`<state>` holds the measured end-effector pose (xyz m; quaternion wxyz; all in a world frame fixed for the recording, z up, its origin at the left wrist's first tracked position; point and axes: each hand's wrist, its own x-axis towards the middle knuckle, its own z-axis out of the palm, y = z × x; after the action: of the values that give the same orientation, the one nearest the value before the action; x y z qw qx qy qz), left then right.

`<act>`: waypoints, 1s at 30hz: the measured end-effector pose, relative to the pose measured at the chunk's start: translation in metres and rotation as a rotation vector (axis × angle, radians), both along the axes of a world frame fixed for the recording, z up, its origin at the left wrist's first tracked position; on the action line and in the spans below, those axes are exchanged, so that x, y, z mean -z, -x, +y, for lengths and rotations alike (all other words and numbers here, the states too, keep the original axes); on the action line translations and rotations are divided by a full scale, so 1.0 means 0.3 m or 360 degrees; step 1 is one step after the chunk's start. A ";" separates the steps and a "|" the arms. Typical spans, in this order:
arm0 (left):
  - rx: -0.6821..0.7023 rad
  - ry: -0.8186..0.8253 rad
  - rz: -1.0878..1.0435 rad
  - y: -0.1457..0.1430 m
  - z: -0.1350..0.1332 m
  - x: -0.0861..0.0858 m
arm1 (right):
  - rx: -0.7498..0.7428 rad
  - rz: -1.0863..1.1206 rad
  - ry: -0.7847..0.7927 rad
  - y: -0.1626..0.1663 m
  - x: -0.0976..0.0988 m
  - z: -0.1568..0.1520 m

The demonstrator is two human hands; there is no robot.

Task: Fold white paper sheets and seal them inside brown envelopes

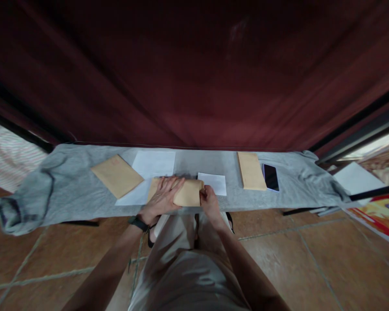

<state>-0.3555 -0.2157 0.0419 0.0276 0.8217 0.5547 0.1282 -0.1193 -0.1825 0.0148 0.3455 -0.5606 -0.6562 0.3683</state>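
Observation:
A brown envelope (189,193) lies at the near edge of a narrow table covered by a grey cloth (71,194). My left hand (164,196) rests flat on the envelope's left part, fingers stretched out; a dark watch is on that wrist. My right hand (209,201) is closed on the envelope's right end, fingers curled at its edge. A small white sheet (215,182) lies just behind the right hand. A larger white sheet (151,168) lies behind and left of the envelope.
Another brown envelope (116,175) lies to the left, a stack of brown envelopes (250,170) to the right, with a black phone (271,177) beside it. A dark red curtain (194,86) hangs behind the table. Tiled floor below; papers (356,177) at far right.

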 end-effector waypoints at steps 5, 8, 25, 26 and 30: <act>-0.0037 0.0019 -0.0029 -0.019 0.009 0.004 | 0.0015 0.0120 -0.0294 -0.031 -0.079 -0.012; -0.0018 -0.0001 -0.0061 -0.030 0.010 -0.004 | -0.0060 0.0167 -0.0114 -0.055 -0.068 -0.004; 0.0113 -0.0043 0.0168 -0.109 0.018 -0.113 | -0.0550 0.1132 0.1127 -0.118 -0.021 0.069; 0.0131 -0.0052 0.0174 -0.108 0.018 -0.113 | -0.0581 0.1138 0.1141 -0.122 -0.019 0.069; 0.0197 -0.0106 0.0182 -0.109 0.016 -0.106 | -0.0627 0.1085 0.1165 -0.116 -0.016 0.061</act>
<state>-0.3229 -0.2108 0.0737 -0.0235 0.8609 0.4988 0.0974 -0.0846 -0.1643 0.0197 0.2453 -0.3594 -0.4281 0.7920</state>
